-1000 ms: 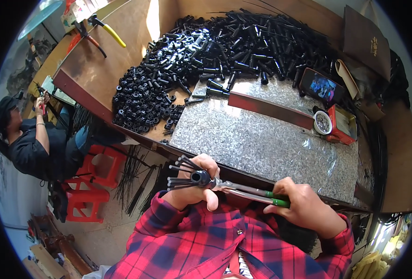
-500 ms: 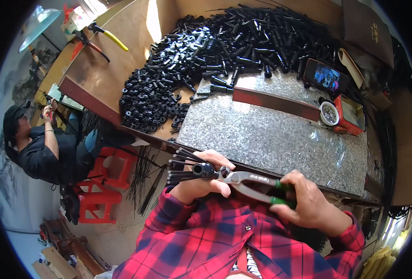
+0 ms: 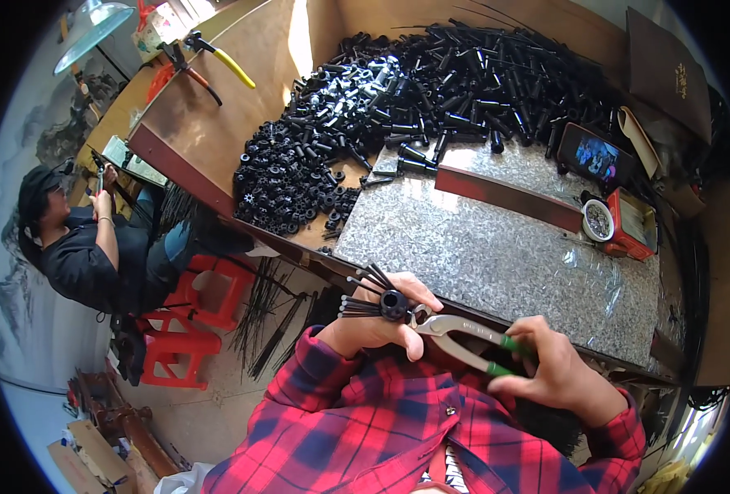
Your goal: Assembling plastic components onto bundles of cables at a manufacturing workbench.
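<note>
My left hand (image 3: 363,333) is closed round a bunch of thin black rods (image 3: 358,308), which fan out to the left with blunt rounded tips. A round black fitting (image 3: 394,305) with a hole in its face sits at the rods' right side, against my fingers. My right hand (image 3: 557,362) grips green-handled metal pincers (image 3: 465,326); the two handles stand apart. Their jaws are at my left fingertips, just right of the fitting. What exactly lies between the jaws is too small to make out.
Black tubular parts (image 3: 472,90) and small ring-like pieces (image 3: 278,177) heap behind the stone slab (image 3: 464,235). A dark red bar (image 3: 505,196), a white cup (image 3: 598,221), a red box (image 3: 633,226) and a phone (image 3: 594,156) lie there. Left, a co-worker (image 3: 85,239) sits near red stools (image 3: 184,350).
The whole scene has shifted right in the picture as my head turned. The fitting, rods and pincers sit slightly farther right, and the fitting has turned a little. Both hands keep their holds.
</note>
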Motion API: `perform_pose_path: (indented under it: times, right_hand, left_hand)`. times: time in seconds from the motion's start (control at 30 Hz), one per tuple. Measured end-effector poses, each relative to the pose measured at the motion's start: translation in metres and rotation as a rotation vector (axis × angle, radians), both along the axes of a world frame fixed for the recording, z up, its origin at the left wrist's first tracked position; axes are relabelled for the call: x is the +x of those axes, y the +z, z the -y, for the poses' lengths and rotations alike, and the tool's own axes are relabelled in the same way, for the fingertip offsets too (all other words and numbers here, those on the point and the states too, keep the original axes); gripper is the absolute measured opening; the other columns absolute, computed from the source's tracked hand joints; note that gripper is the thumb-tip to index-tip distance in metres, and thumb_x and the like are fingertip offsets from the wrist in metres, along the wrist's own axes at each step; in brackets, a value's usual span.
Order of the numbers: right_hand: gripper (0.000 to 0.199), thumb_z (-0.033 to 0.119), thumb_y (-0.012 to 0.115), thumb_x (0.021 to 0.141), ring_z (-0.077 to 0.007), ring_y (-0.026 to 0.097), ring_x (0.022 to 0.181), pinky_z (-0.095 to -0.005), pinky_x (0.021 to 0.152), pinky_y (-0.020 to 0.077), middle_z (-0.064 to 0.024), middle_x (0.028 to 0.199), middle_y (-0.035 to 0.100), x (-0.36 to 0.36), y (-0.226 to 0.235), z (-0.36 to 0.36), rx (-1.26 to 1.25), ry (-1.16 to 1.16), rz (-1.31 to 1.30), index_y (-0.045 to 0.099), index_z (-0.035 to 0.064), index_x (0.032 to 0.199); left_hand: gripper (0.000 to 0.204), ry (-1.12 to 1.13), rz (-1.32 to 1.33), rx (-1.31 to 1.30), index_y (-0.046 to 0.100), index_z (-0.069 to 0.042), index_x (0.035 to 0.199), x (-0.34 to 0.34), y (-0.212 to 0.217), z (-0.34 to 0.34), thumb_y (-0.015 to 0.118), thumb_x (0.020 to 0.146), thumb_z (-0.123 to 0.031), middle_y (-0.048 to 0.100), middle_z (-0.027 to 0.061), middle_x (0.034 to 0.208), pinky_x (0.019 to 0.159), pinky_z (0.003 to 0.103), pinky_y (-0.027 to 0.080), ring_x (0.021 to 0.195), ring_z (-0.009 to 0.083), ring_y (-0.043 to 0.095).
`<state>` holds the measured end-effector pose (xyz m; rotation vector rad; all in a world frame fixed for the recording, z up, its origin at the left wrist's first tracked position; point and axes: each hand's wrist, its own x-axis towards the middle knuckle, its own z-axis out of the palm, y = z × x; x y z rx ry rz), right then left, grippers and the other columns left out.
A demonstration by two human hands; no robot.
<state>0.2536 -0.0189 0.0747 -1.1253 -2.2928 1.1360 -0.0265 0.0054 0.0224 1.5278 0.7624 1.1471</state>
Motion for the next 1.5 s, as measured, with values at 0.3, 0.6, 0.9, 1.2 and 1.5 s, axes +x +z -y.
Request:
perform_pose_path:
  times: [0.3,0.6,0.9,1.2,1.5]
  right_hand:
    - [0.030,0.025,0.058,0.090,-0.0220,0.065,0.068,-0.0344,0.067,0.0519,-0.0148,0.083,0.066,0.015,-0.001,-0.019,-1.028,0.072,-0.152,0.058,-0.0040,0.097]
    - [0.063,0.005,0.070,0.063,-0.0326,0.059,0.076,-0.0386,0.067,0.0489,-0.0148,0.090,0.055,0.003,-0.008,-0.015,0.420,0.079,0.305,0.044,0.0030,0.120]
    - [0.054,-0.001,0.056,0.067,-0.0389,0.052,0.090,-0.0433,0.079,0.0434,-0.0198,0.099,0.051,-0.006,0.002,-0.025,0.304,0.135,0.218,0.044,-0.0004,0.119]
    - [0.023,0.012,0.062,0.083,-0.0377,0.056,0.083,-0.0422,0.071,0.0456,-0.0186,0.088,0.056,-0.023,-0.018,-0.030,-0.011,0.128,0.098,0.051,0.0009,0.100]
    - [0.020,0.015,0.067,0.080,-0.0386,0.058,0.069,-0.0431,0.060,0.0460,-0.0177,0.075,0.056,-0.025,-0.031,-0.032,0.185,0.032,0.167,0.052,0.0035,0.085]
  left_hand:
    - [0.056,-0.175,0.017,0.021,0.068,-0.005,0.092,-0.007,-0.004,-0.006,0.093,0.046,-0.026,0.065,0.0045,0.091,0.072,0.027,0.048,0.083,0.0136,0.060]
    - [0.045,-0.107,-0.057,-0.021,0.067,-0.004,0.093,0.009,0.000,-0.003,0.089,0.056,-0.017,0.064,0.0059,0.092,0.077,0.028,0.048,0.086,0.0140,0.060]
    - [0.067,-0.117,0.169,-0.198,0.059,-0.006,0.104,0.016,-0.013,0.003,0.093,0.048,-0.020,0.057,-0.0013,0.096,0.071,0.022,0.048,0.085,0.0071,0.055]
    - [0.071,-0.023,0.361,-0.188,0.054,-0.002,0.104,0.016,-0.020,0.003,0.092,0.049,-0.025,0.059,-0.0019,0.080,0.060,0.018,0.042,0.070,0.0041,0.056]
    - [0.069,0.050,0.319,-0.195,0.053,-0.003,0.107,0.010,-0.030,0.002,0.091,0.053,-0.025,0.053,-0.0049,0.066,0.056,0.017,0.038,0.059,0.0022,0.048]
